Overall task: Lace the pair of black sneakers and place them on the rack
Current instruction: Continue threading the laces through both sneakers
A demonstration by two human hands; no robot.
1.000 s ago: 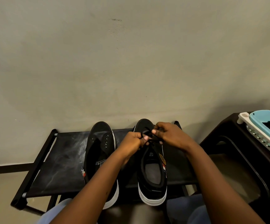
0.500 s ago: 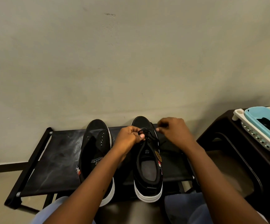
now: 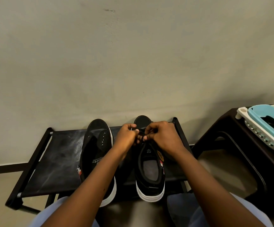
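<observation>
Head view: both sneakers stand on the rack (image 3: 54, 161). The left hand (image 3: 127, 136) and right hand (image 3: 163, 137) hide the right sneaker's (image 3: 150, 174) eyelets, fingers curled, pinching the black lace (image 3: 142, 135). The left sneaker (image 3: 97, 145) is partly behind the forearm. 0.5 s ago the hands were apart; now they meet.
</observation>
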